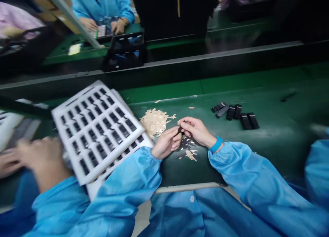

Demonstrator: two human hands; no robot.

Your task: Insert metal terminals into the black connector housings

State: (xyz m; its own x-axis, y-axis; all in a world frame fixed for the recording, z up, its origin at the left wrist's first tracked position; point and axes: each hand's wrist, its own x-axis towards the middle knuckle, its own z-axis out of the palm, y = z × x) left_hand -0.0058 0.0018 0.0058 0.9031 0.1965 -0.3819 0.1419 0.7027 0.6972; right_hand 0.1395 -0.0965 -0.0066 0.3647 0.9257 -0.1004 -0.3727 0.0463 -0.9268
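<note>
Pale marks on the black casings (238, 114) at the right of the worktop (280, 154) are too small to read. The left hand (167, 143) has its grip closed on a small black part (180, 129), fingers curled; the right hand (195, 130) pinches the same part between thumb and fingertips. Both wrists angle inward, holding the part above loose dark strips (186, 142). The right wrist wears a blue band (216, 144). A heap of beige strips (155, 121) lies beyond the left hand, beside a white tray (110, 157) of black pieces.
</note>
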